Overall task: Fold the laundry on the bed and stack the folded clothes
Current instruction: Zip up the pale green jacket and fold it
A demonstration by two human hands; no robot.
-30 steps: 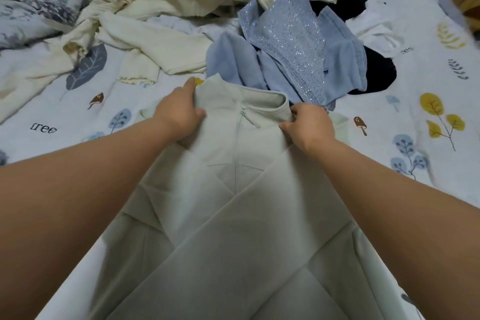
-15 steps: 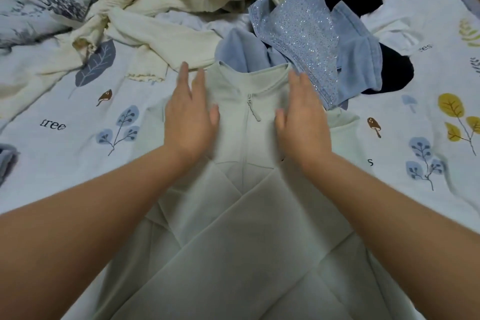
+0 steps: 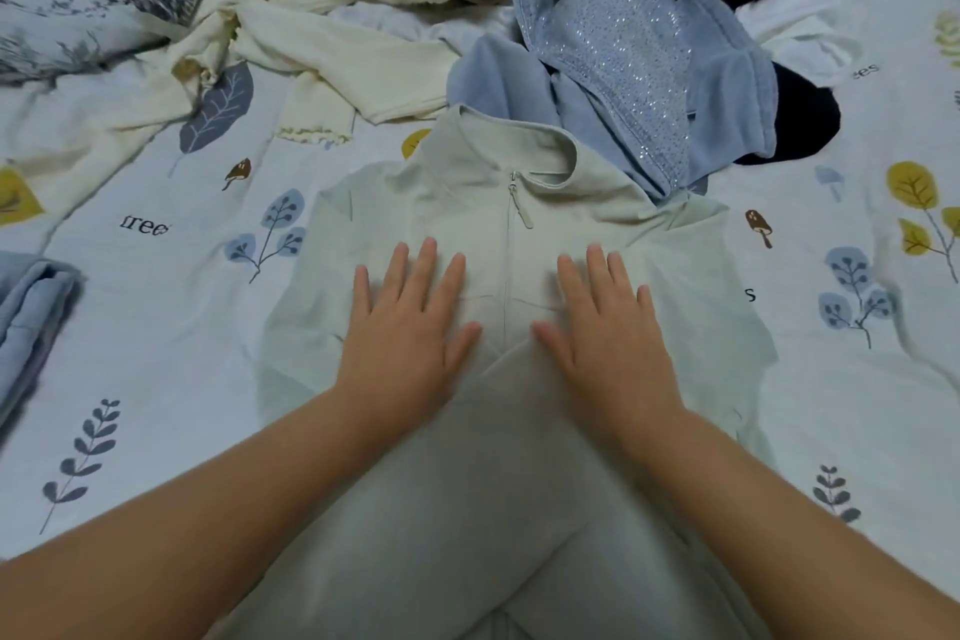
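Fingers flat and spread on both the left hand (image 3: 410,327) and right hand (image 3: 608,327), pressing the pale green zip top (image 3: 467,192) on the bed (image 3: 156,327). Tip: smooth outward from the zipper (image 3: 514,203) before folding, so the crossed sleeves stay put.

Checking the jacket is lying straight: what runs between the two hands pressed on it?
In the head view, the pale green jacket's closed zipper runs between the left hand and right hand.

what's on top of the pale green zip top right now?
Both hands lie flat on the pale green zip top: left hand, right hand, either side of the zipper. The cloth beneath them is hidden.
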